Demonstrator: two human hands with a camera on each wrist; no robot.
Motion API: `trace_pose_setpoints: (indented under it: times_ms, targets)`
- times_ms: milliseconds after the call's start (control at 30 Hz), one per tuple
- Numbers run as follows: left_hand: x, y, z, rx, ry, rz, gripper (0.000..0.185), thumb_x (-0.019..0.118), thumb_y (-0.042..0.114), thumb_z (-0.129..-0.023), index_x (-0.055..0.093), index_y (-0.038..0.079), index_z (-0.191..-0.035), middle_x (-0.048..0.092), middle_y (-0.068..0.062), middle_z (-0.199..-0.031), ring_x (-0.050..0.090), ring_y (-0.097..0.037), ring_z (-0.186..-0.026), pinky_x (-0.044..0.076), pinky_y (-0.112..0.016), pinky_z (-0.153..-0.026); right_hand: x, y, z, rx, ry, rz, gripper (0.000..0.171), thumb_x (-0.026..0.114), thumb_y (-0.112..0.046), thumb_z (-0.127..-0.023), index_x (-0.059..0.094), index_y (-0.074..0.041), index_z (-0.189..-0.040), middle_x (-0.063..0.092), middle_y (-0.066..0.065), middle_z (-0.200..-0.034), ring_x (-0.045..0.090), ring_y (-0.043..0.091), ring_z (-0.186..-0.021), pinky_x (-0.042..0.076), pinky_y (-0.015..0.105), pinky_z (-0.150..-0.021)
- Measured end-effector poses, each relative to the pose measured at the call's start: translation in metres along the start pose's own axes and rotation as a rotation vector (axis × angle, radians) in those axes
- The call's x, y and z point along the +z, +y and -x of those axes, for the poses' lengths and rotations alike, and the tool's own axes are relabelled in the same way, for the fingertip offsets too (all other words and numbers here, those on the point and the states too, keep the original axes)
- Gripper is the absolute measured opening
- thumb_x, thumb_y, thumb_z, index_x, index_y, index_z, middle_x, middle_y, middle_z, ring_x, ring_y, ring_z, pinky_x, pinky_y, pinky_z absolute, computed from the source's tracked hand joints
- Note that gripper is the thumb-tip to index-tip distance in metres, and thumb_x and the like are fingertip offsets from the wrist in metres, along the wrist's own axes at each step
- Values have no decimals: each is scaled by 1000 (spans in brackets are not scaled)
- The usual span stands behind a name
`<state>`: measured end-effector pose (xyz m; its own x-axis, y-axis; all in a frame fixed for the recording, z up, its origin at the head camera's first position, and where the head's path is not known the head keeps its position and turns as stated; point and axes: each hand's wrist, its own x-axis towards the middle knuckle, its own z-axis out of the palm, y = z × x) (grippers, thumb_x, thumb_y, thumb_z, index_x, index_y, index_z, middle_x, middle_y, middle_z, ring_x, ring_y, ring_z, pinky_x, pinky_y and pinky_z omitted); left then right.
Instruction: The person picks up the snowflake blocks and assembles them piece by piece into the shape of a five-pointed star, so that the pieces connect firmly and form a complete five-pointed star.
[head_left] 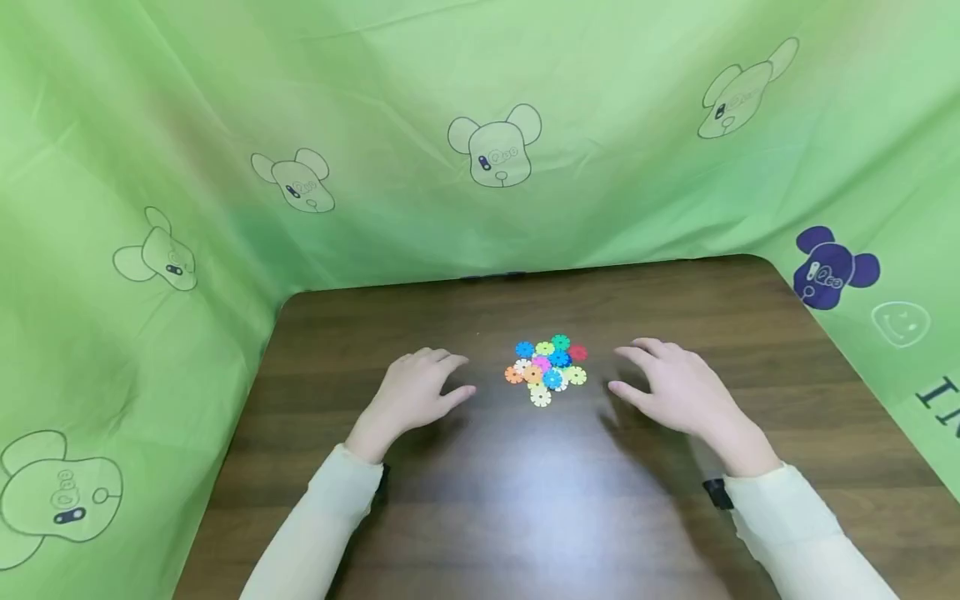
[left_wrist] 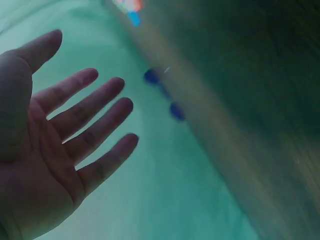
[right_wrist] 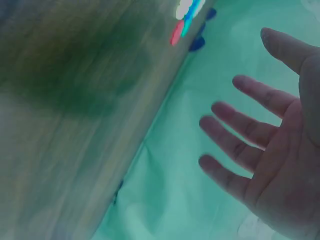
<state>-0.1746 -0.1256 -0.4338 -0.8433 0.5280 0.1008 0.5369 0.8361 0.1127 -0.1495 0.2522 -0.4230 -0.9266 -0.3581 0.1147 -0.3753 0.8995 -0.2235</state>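
Brown table (head_left: 465,517): left hand (head_left: 416,396) and right hand (head_left: 675,387) spread, holding nothing, flanking the plastic discs (head_left: 547,367).

A dark brown wooden table (head_left: 750,333) with rounded far corners fills the lower middle of the head view. A green cloth backdrop (head_left: 375,83) rises behind the table and wraps down along both of its sides, printed with outlined bear heads such as one (head_left: 497,152) just above the table's far edge. A solid purple bear head (head_left: 831,267) sits on the cloth just beside the table's far right corner, with a faint smiley face (head_left: 900,323) below it.
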Motion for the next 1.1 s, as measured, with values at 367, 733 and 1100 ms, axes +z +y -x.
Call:
trace_pose_setpoints:
  times_ms: [367, 733, 1100]
  targets:
    - [32, 10, -73, 16, -212, 38, 33, 61, 50, -88, 66, 25, -107, 60, 10, -86, 54, -9, -76, 45, -33, -58, 28, -20, -54, -178, -138, 90, 40, 70, -40, -84, 68, -13, -114, 68, 6, -104, 65, 22, -86, 53, 45, -69]
    - [51, 26, -94, -29, -222, 30, 38, 67, 57, -81, 68, 26, -103, 58, 9, -95, 53, -10, -82, 46, -34, -61, 56, -32, -71, -219, -154, 124, 42, 71, -46, -81, 68, -16, -111, 67, 7, -104, 66, 26, -80, 53, 45, -59]
    - [57, 31, -100, -122, -201, 89, 35, 69, 54, -80, 66, 25, -99, 55, 8, -94, 54, -13, -83, 47, -37, -65, 67, -27, -74, -194, -119, 86, 39, 73, -42, -81, 67, -15, -109, 66, 3, -101, 65, 23, -77, 52, 44, -59]
